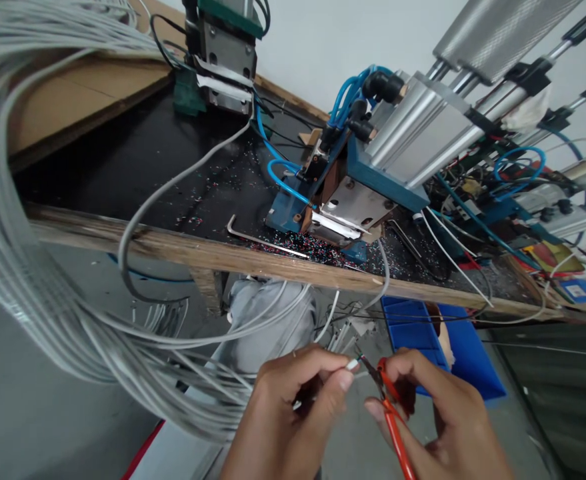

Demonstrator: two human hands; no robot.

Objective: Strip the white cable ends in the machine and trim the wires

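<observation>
Before the near edge of the tabletop (123, 160), fingers of our left hand (290, 400) pinch one cable end (353, 365); those of our right hand (457, 403) grip one pair of cutters (395, 430). One hex key (267, 242) lies along that edge.

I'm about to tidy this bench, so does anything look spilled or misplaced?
Yes: colored specks are scattered over the black benchtop, thickest around the blue machine base, like spilled scraps. A silver L-shaped hex key lies near the wooden edge, seemingly left out.
</observation>
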